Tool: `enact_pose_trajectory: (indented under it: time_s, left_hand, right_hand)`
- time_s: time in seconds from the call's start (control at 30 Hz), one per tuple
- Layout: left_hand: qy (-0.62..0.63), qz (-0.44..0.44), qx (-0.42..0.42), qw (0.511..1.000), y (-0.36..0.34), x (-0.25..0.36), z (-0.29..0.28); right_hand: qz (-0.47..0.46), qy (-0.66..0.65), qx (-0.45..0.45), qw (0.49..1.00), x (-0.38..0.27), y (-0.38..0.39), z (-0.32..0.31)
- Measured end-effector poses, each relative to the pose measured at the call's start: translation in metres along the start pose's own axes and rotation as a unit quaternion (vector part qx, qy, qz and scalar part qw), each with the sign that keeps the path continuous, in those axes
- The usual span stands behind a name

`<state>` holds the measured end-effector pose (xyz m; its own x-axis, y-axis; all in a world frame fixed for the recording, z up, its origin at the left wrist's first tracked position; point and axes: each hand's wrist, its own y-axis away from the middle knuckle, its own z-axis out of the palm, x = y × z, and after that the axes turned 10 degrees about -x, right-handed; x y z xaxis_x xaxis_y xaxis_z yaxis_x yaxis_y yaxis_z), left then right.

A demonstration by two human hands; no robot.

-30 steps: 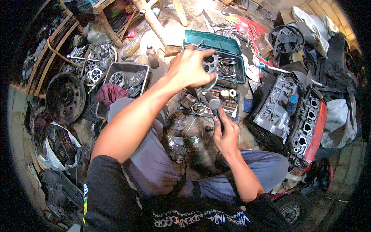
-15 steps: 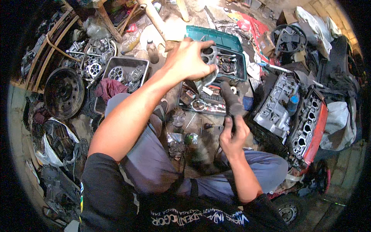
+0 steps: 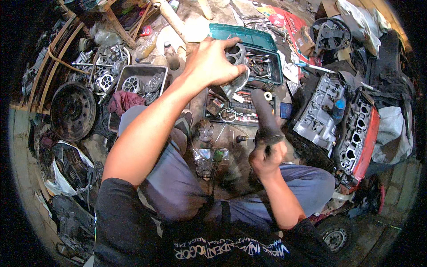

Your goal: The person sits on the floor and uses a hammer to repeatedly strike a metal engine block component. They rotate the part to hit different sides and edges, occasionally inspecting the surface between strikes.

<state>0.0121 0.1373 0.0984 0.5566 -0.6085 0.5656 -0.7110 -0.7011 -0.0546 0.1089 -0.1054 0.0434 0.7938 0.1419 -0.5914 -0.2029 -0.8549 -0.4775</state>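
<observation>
Just over the green toolbox [image 3: 242,36], the left hand [image 3: 209,64] is gripping a metal part [image 3: 240,54] between spread thumb and fingers. The part is looking grey and hard, its flat face showing round holes, while a curved, shinier section is bulging below. That holed face is pointing upward, the long axis running roughly forward. Farther right and nearer, the right hand [image 3: 268,161], slightly blurred, is clasping a dark tool [image 3: 266,115] with curled fingers: a matt, smooth-looking cylinder, slanting forward and slightly left, its free end pointing towards the tool tray [image 3: 212,118].
</observation>
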Motion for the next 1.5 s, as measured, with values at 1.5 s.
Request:
enact_pose_trajectory:
  time_s: [1.5]
  left_hand:
    - [0.015,-0.057,-0.019,0.998,-0.008,-0.014,-0.002]
  right_hand:
    - [0.07,0.007,-0.024,0.997,0.018,-0.015,0.008]
